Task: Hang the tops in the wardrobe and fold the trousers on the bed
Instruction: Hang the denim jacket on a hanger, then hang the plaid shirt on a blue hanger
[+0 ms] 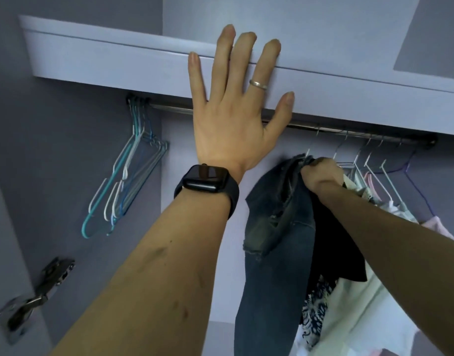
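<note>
Several bare hangers (123, 186) on wardrobe rail (323, 129); right hand (321, 173) grips denim garment (272, 240).

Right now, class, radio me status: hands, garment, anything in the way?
Left hand open, spread before shelf front. Right hand grips denim garment below rail. Hung clothes crowd rail beside it; spare hangers far left.

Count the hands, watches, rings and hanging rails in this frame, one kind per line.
Hands: 2, the left hand spread with straight fingers, the right hand gripping a denim garment
Watch: 1
Ring: 1
Hanging rail: 1
Total: 5
</note>
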`<act>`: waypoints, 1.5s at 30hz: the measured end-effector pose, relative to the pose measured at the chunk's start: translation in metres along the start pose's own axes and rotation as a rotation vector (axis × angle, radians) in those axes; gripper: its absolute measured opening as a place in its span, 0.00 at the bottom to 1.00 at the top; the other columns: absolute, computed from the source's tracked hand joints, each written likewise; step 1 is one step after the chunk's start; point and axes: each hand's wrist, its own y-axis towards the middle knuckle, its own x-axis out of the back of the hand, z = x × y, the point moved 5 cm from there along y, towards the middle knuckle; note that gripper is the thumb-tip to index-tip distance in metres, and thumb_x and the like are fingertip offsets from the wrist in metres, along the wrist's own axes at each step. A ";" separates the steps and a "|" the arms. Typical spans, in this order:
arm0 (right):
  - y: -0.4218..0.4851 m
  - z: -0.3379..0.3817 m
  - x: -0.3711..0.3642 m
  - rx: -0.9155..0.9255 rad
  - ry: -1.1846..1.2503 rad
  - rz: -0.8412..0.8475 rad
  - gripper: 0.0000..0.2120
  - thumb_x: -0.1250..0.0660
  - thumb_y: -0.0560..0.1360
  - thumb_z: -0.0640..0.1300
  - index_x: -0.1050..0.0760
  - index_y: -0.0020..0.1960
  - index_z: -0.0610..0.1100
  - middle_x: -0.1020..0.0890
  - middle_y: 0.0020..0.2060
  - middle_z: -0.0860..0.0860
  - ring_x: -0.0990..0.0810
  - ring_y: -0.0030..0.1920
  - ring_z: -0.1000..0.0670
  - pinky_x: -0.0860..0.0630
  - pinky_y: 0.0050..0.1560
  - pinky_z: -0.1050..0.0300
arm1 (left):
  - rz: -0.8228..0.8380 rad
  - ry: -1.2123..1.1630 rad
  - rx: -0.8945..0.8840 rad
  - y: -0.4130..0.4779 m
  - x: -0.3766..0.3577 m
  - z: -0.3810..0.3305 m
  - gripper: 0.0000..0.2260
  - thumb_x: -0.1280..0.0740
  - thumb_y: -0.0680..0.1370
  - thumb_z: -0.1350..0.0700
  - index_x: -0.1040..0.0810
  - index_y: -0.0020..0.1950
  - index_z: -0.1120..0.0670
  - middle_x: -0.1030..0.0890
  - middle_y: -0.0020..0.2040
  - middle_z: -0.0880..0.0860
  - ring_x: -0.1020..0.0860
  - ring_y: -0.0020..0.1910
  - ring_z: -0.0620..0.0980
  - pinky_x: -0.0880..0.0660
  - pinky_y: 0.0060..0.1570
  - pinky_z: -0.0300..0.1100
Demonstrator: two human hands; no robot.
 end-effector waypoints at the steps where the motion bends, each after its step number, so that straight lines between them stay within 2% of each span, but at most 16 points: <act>1: 0.002 0.000 0.001 -0.004 -0.009 0.004 0.13 0.36 0.77 0.43 0.20 0.53 0.35 0.18 0.56 0.36 0.20 0.58 0.36 0.28 0.49 0.54 | 0.000 -0.004 0.004 0.001 -0.001 0.000 0.26 0.43 0.82 0.41 0.31 0.77 0.50 0.31 0.76 0.54 0.38 0.78 0.59 0.51 0.75 0.63; 6: -0.005 -0.004 0.007 0.000 -0.089 0.092 0.18 0.35 0.77 0.46 0.22 0.61 0.36 0.20 0.61 0.37 0.22 0.61 0.36 0.25 0.56 0.51 | 0.060 -0.010 0.023 -0.002 0.000 0.000 0.26 0.42 0.82 0.41 0.31 0.77 0.50 0.31 0.76 0.54 0.39 0.79 0.58 0.53 0.76 0.62; 8: -0.024 -0.002 0.014 0.046 -0.151 0.180 0.21 0.35 0.78 0.48 0.26 0.67 0.39 0.23 0.64 0.38 0.23 0.62 0.37 0.26 0.55 0.51 | 0.115 -0.018 0.035 -0.001 0.004 -0.001 0.26 0.41 0.82 0.41 0.32 0.78 0.50 0.33 0.77 0.54 0.41 0.79 0.58 0.54 0.76 0.61; 11: -0.054 0.002 0.033 0.148 -0.206 0.209 0.25 0.36 0.79 0.50 0.33 0.73 0.43 0.29 0.69 0.40 0.26 0.65 0.37 0.27 0.58 0.49 | 0.227 -0.005 0.047 -0.002 0.008 0.000 0.27 0.42 0.82 0.41 0.34 0.79 0.51 0.35 0.78 0.55 0.43 0.80 0.58 0.52 0.76 0.63; 15: -0.107 0.005 0.067 0.205 0.042 0.269 0.19 0.35 0.79 0.51 0.28 0.69 0.48 0.25 0.66 0.45 0.23 0.62 0.41 0.26 0.58 0.52 | 0.432 0.028 0.073 0.006 0.021 -0.004 0.27 0.44 0.83 0.40 0.37 0.80 0.50 0.38 0.80 0.55 0.45 0.80 0.58 0.50 0.76 0.65; 18: -0.158 0.002 0.091 0.213 0.261 0.326 0.15 0.32 0.79 0.48 0.24 0.65 0.49 0.22 0.62 0.49 0.22 0.60 0.46 0.28 0.59 0.58 | 0.588 0.013 0.128 0.017 0.035 -0.007 0.29 0.44 0.83 0.41 0.43 0.82 0.49 0.44 0.82 0.55 0.50 0.81 0.58 0.50 0.76 0.67; 21: -0.209 -0.012 0.121 0.256 0.416 0.318 0.12 0.30 0.78 0.44 0.21 0.61 0.48 0.19 0.56 0.49 0.19 0.55 0.47 0.24 0.59 0.54 | 0.718 -0.029 0.192 0.013 0.059 -0.015 0.33 0.39 0.80 0.47 0.49 0.83 0.46 0.50 0.83 0.54 0.53 0.82 0.57 0.52 0.76 0.67; 24: -0.255 -0.043 0.146 0.291 0.493 0.303 0.09 0.29 0.78 0.44 0.20 0.58 0.47 0.17 0.54 0.51 0.19 0.54 0.49 0.22 0.58 0.53 | 0.793 -0.101 0.230 -0.029 0.100 -0.039 0.34 0.36 0.78 0.51 0.47 0.82 0.44 0.48 0.83 0.53 0.49 0.81 0.57 0.51 0.77 0.64; 27: -0.291 -0.069 0.170 0.363 0.511 0.207 0.15 0.33 0.77 0.54 0.18 0.56 0.45 0.16 0.52 0.52 0.19 0.52 0.52 0.22 0.55 0.57 | 0.936 -0.155 0.268 -0.084 0.131 -0.069 0.33 0.35 0.79 0.51 0.46 0.81 0.42 0.45 0.82 0.52 0.46 0.81 0.57 0.47 0.77 0.64; 30: -0.315 -0.100 0.177 0.285 0.492 0.159 0.22 0.39 0.76 0.60 0.17 0.56 0.45 0.15 0.52 0.52 0.20 0.52 0.54 0.25 0.54 0.61 | 1.192 -0.185 0.272 -0.143 0.154 -0.098 0.32 0.37 0.82 0.47 0.50 0.82 0.40 0.50 0.83 0.49 0.52 0.82 0.54 0.51 0.78 0.62; 34: -0.339 -0.138 0.172 0.171 0.387 0.145 0.24 0.39 0.77 0.63 0.17 0.57 0.46 0.16 0.55 0.54 0.27 0.54 0.63 0.35 0.58 0.78 | 1.340 -0.295 0.248 -0.200 0.174 -0.127 0.30 0.41 0.82 0.43 0.48 0.82 0.41 0.51 0.83 0.48 0.54 0.82 0.53 0.57 0.78 0.59; 35: -0.343 -0.149 0.169 0.138 0.357 0.159 0.23 0.37 0.78 0.63 0.18 0.58 0.46 0.16 0.56 0.54 0.27 0.54 0.63 0.35 0.60 0.77 | 1.361 -0.328 0.255 -0.212 0.175 -0.131 0.30 0.40 0.81 0.43 0.46 0.81 0.42 0.50 0.83 0.49 0.52 0.82 0.53 0.57 0.77 0.59; 38: -0.356 -0.180 0.166 -0.015 0.327 0.226 0.17 0.31 0.78 0.52 0.20 0.62 0.44 0.17 0.59 0.50 0.24 0.56 0.57 0.28 0.66 0.62 | 1.355 -0.429 0.254 -0.236 0.170 -0.144 0.29 0.36 0.79 0.43 0.39 0.80 0.45 0.41 0.81 0.51 0.43 0.80 0.55 0.49 0.76 0.62; 39: -0.357 -0.189 0.170 -0.050 0.291 0.211 0.16 0.32 0.78 0.52 0.20 0.63 0.45 0.18 0.60 0.50 0.24 0.58 0.56 0.30 0.66 0.64 | 1.371 -0.471 0.250 -0.240 0.161 -0.151 0.29 0.34 0.79 0.44 0.37 0.79 0.45 0.39 0.80 0.52 0.41 0.79 0.56 0.46 0.75 0.63; 42: -0.358 -0.205 0.182 -0.092 0.114 0.148 0.20 0.41 0.78 0.59 0.19 0.62 0.51 0.19 0.62 0.55 0.24 0.64 0.51 0.40 0.60 0.73 | 1.434 -0.572 0.156 -0.251 0.133 -0.172 0.28 0.32 0.79 0.46 0.34 0.78 0.48 0.35 0.79 0.52 0.36 0.77 0.57 0.38 0.75 0.59; 45: -0.363 -0.221 0.200 -0.149 0.020 0.028 0.14 0.36 0.79 0.54 0.18 0.59 0.49 0.17 0.60 0.54 0.23 0.62 0.46 0.31 0.59 0.62 | 1.540 -0.703 0.005 -0.255 0.112 -0.203 0.29 0.32 0.79 0.48 0.37 0.79 0.47 0.39 0.80 0.51 0.39 0.78 0.56 0.38 0.74 0.62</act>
